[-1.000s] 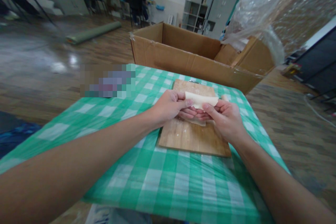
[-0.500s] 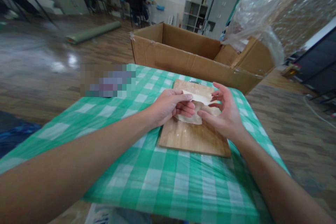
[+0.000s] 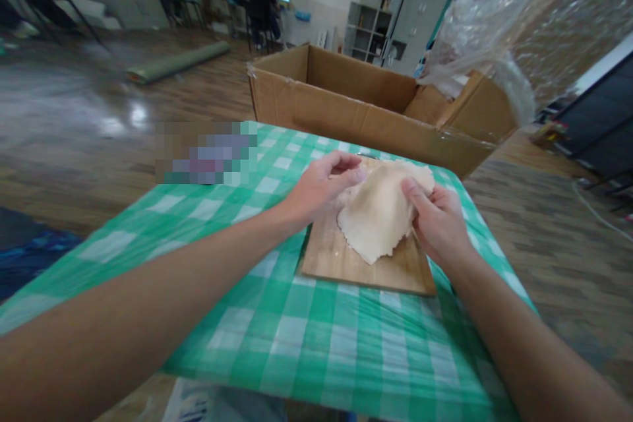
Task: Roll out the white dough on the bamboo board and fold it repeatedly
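A thin, pale sheet of dough (image 3: pixel 380 214) with a ragged edge hangs partly raised and draped over a wooden board (image 3: pixel 361 277). My right hand (image 3: pixel 440 217) grips its right side, thumb on top and fingers behind. At the upper left edge of the dough is my left hand (image 3: pixel 329 184), its fingers curled and the thumb tip against the sheet; the exact pinch is partly hidden. A dusting of flour shows on the board. Behind the dough, the rim of a round metal item (image 3: pixel 368 155) just peeks out.
A green-and-white checked cloth (image 3: pixel 277 336) covers the table. Beyond the far edge stands a large open cardboard box (image 3: pixel 346 102), with plastic-wrapped goods (image 3: pixel 558 26) at its right. A blurred-out item (image 3: pixel 208 155) lies at the left edge. A person (image 3: pixel 260 3) sits at monitors farther back.
The dough, earlier lying folded on the board, is now lifted and opened out toward me. My right hand has closed on its right side; my left hand has shifted slightly up.
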A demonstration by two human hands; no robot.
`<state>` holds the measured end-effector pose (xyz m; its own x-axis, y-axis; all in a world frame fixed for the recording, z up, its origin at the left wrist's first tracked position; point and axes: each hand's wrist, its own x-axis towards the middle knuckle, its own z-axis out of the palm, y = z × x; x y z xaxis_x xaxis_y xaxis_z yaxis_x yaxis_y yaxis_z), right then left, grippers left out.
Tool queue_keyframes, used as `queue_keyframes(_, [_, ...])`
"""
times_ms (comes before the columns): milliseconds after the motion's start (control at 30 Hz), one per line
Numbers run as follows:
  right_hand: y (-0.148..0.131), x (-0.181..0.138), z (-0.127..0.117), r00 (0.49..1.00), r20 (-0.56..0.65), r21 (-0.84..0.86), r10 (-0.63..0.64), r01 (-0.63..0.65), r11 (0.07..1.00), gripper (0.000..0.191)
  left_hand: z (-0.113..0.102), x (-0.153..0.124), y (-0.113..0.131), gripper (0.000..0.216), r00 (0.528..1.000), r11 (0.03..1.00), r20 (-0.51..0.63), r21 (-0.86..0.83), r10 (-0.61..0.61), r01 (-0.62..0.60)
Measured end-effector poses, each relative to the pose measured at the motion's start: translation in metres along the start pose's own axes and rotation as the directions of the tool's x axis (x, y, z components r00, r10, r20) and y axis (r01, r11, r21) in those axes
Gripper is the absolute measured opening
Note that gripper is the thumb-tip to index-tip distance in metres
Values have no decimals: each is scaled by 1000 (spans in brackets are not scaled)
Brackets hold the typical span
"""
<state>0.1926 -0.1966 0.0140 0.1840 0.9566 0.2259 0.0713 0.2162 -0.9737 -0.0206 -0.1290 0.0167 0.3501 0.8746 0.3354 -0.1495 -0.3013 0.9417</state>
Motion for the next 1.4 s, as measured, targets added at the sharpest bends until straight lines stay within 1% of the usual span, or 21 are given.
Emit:
queue_keyframes(67, [-3, -1, 5, 997, 2, 122, 72, -71, 990, 39, 4, -3, -1, 41, 985, 996, 160, -51, -65, 74])
queue_keyframes(133, [-7, -2, 8, 994, 10, 167, 112, -112, 980, 41, 6, -7, 1, 47, 949, 982, 287, -96, -130, 163])
queue_keyframes(167, [-8, -2, 9, 992, 13, 171, 122, -123, 978, 40, 7, -9, 2, 46, 932, 974, 327, -105, -157, 202])
queue_keyframes(233, [-9, -3, 9, 991, 8, 169, 130, -130, 977, 38, 7, -12, 4, 39, 904, 960, 372, -95, -213, 265])
queue_keyframes(300, [-8, -2, 8, 991, -2, 169, 135, -133, 977, 37, 6, -13, 6, 32, 887, 945, 378, -77, -266, 317])
queue_keyframes(400, [-4, 0, 6, 992, -7, 179, 127, -124, 976, 35, 5, -13, 3, 28, 887, 931, 334, -61, -320, 359])
queue_keyframes(567, [5, 2, 0, 997, -5, 121, 83, -82, 989, 34, 3, -11, -1, 31, 906, 922, 195, -20, -377, 388])
queue_keyframes(667, [7, 3, -1, 998, -31, 83, 63, -60, 995, 35, 2, -10, -1, 36, 906, 920, 174, -6, -385, 392])
queue_keyframes(767, [7, 3, 1, 996, -43, 114, 82, -77, 991, 36, 1, -10, -1, 37, 914, 928, 183, -26, -361, 372])
queue_keyframes(833, [3, 4, 1, 995, -52, 118, 90, -83, 989, 37, 1, -10, 1, 35, 933, 943, 165, -39, -321, 332])
queue_keyframes(867, [-1, 4, 0, 996, -63, 100, 68, -62, 993, 37, 1, -9, 2, 32, 947, 955, 142, -37, -288, 296])
queue_keyframes(900, [-6, 3, -1, 996, -82, 66, 19, -13, 998, 36, 1, -8, 4, 29, 964, 968, 109, -24, -244, 248])
queue_keyframes(967, [-19, -1, -3, 981, -126, -57, -145, 139, 989, 32, 1, -6, 8, 21, 990, 990, 33, 24, -137, 137])
queue_keyframes(1033, [-33, -5, -4, 934, -153, -222, -323, 286, 932, 27, 1, -4, 12, 14, 998, 996, -22, 68, -52, 53])
queue_keyframes(1067, [-38, -8, -4, 913, -149, -290, -381, 328, 899, 26, 0, -4, 13, 14, 999, 996, -29, 81, -28, 30])
queue_keyframes(1100, [-40, -9, -5, 903, -140, -330, -406, 344, 879, 27, 0, -3, 13, 18, 1000, 996, -16, 88, -19, 20])
queue_keyframes(1167, [-38, -9, -5, 921, -123, -311, -370, 318, 895, 30, -1, -4, 9, 36, 997, 994, 68, 111, -28, 21])
queue_keyframes(1233, [-28, -5, -6, 964, -106, -197, -245, 221, 955, 33, -1, -7, 5, 49, 978, 982, 202, 187, -50, 12])
queue_keyframes(1267, [-22, -3, -6, 980, -98, -129, -171, 158, 979, 33, 0, -9, 3, 48, 962, 969, 267, 246, -61, -7])
queue_keyframes(1333, [-12, 2, -7, 996, -79, -17, -44, 43, 999, 33, 1, -13, 2, 36, 933, 927, 352, 368, -69, -71])
queue_keyframes(1400, [-10, 4, -7, 997, -76, 37, 21, -18, 999, 33, 4, -15, 3, 18, 934, 871, 354, 471, -42, -139])
